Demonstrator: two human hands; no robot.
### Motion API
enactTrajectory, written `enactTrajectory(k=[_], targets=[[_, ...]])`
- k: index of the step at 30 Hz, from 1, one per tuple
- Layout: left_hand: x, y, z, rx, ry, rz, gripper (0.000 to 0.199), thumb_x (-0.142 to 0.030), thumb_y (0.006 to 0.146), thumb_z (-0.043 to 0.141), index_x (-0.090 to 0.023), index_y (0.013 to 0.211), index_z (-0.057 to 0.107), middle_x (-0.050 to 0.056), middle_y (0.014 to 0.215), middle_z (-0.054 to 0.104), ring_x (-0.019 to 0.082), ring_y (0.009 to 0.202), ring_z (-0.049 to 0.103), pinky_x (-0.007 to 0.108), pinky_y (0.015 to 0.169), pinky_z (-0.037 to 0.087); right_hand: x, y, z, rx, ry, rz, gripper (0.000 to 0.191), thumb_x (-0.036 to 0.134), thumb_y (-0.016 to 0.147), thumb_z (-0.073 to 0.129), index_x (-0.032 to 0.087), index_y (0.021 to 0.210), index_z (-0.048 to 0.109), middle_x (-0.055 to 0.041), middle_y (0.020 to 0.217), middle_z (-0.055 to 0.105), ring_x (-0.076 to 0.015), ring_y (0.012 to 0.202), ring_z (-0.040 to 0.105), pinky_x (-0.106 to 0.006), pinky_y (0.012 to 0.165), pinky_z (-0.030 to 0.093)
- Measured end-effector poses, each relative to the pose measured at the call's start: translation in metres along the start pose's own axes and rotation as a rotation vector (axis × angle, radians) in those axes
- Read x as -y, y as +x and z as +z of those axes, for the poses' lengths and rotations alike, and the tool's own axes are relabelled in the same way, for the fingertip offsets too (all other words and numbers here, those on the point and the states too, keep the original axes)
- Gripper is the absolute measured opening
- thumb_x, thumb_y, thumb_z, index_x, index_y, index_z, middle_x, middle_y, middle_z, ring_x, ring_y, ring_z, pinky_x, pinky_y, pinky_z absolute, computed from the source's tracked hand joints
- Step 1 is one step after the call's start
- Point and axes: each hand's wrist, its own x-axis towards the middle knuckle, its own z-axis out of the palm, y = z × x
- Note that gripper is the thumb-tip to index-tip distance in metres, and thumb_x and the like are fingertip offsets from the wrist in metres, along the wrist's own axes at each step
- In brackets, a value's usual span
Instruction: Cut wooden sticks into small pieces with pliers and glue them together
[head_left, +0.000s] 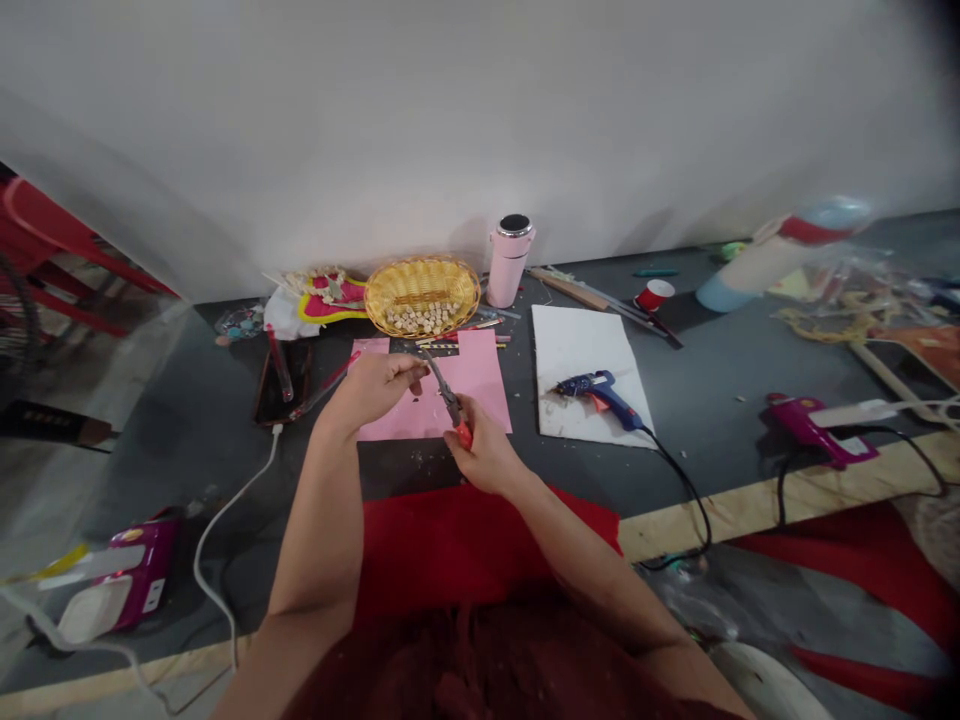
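My right hand [486,450] is closed round the red handles of grey metal scissors [448,395], whose blades point up and left. Close to the blade tips, my left hand [386,385] is closed in a pinch. A small pale bit shows at its fingertips, too small to name. Below both hands lies pink paper [480,385] with dark specks on it. Just beyond them, an oval yellow wicker basket [420,275] holds many small light-coloured pieces.
A pink flask [510,265] stands by the wall. Right of the paper, a blue glue gun [600,392] rests on a white board [581,335], its cord trailing off the front edge. Purple power strips [821,430] and a phone [298,365] with a white cable lie at the sides.
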Motion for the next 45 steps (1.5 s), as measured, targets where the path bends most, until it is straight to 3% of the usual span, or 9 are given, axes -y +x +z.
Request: enactTrajectory(k=[5,13,20,24,27,35,38,42,45], targets=[[-0.001,0.001,0.003,-0.108,0.025,0.023,0.024,-0.026,0.086,0.048,-0.021,0.094,0.071,0.000,0.084,0.073,0.015,0.077,0.066,0.023,0.070,0.045,-0.005,0.002,-0.003,-0.073,-0.043,-0.044,0.059,0.017,0.081,0.051,0.020,0.136,0.030,-0.0119,0.124,0.053,-0.0228,0.106,0.056,-0.041,0.093,0.046],[0.002,-0.004,-0.003,0.016,-0.070,0.077,0.028,-0.024,0.087,0.044,-0.020,0.096,0.071,0.000,0.071,0.070,0.014,0.072,0.065,0.022,0.070,0.047,-0.007,0.001,-0.002,-0.060,-0.132,-0.092,0.065,0.013,0.078,0.051,0.021,0.138,0.028,-0.0121,0.118,0.053,-0.0240,0.106,0.055,-0.042,0.094,0.046],[-0.003,-0.002,-0.001,0.007,-0.040,0.028,0.028,-0.029,0.088,0.045,-0.021,0.098,0.070,-0.001,0.068,0.069,0.014,0.070,0.064,0.023,0.067,0.045,-0.005,-0.002,0.004,-0.064,-0.132,-0.034,0.059,0.015,0.079,0.051,0.018,0.135,0.032,-0.0143,0.119,0.055,-0.0253,0.101,0.058,-0.043,0.090,0.047],[-0.002,-0.001,-0.001,0.005,-0.011,0.024,0.029,-0.032,0.088,0.045,-0.019,0.085,0.070,0.001,0.070,0.070,0.015,0.070,0.064,0.024,0.066,0.044,0.000,-0.002,0.004,-0.043,-0.042,-0.013,0.051,0.021,0.083,0.049,0.017,0.132,0.034,-0.0138,0.118,0.055,-0.0234,0.098,0.058,-0.041,0.088,0.047],[0.000,-0.001,-0.001,-0.007,-0.008,0.037,0.030,-0.033,0.089,0.045,-0.018,0.076,0.068,0.001,0.072,0.071,0.016,0.073,0.065,0.024,0.066,0.043,0.003,-0.002,0.003,-0.006,0.059,-0.004,0.045,0.021,0.084,0.050,0.019,0.127,0.037,-0.0083,0.105,0.058,-0.0191,0.087,0.058,-0.037,0.082,0.048],[0.000,-0.001,-0.001,-0.014,0.006,0.044,0.031,-0.032,0.090,0.046,-0.018,0.075,0.068,0.000,0.070,0.070,0.014,0.068,0.062,0.024,0.064,0.041,0.002,-0.002,0.001,0.076,0.246,0.001,0.041,0.022,0.084,0.051,0.022,0.124,0.040,-0.0008,0.090,0.052,-0.0126,0.074,0.051,-0.028,0.071,0.047],[-0.002,0.000,0.000,-0.033,0.012,0.016,0.030,-0.034,0.090,0.046,-0.018,0.079,0.069,0.000,0.077,0.072,0.014,0.069,0.062,0.023,0.063,0.041,0.001,-0.001,-0.001,0.052,0.215,-0.009,0.044,0.021,0.084,0.051,0.020,0.126,0.039,-0.0036,0.097,0.055,-0.0151,0.082,0.055,-0.033,0.079,0.048],[-0.005,0.000,0.000,-0.017,-0.005,0.023,0.026,-0.030,0.090,0.045,-0.019,0.093,0.069,0.000,0.078,0.073,0.014,0.073,0.064,0.023,0.067,0.044,-0.003,0.002,-0.006,-0.038,0.057,-0.060,0.056,0.019,0.082,0.052,0.020,0.134,0.033,-0.0109,0.122,0.052,-0.0213,0.107,0.054,-0.039,0.094,0.044],[-0.004,-0.004,-0.004,0.034,-0.047,0.047,0.027,-0.025,0.089,0.044,-0.019,0.099,0.068,0.000,0.074,0.072,0.014,0.074,0.066,0.022,0.070,0.045,-0.006,0.003,-0.009,-0.042,-0.060,-0.095,0.061,0.017,0.081,0.052,0.020,0.138,0.030,-0.0122,0.122,0.053,-0.0227,0.106,0.055,-0.039,0.093,0.046]])
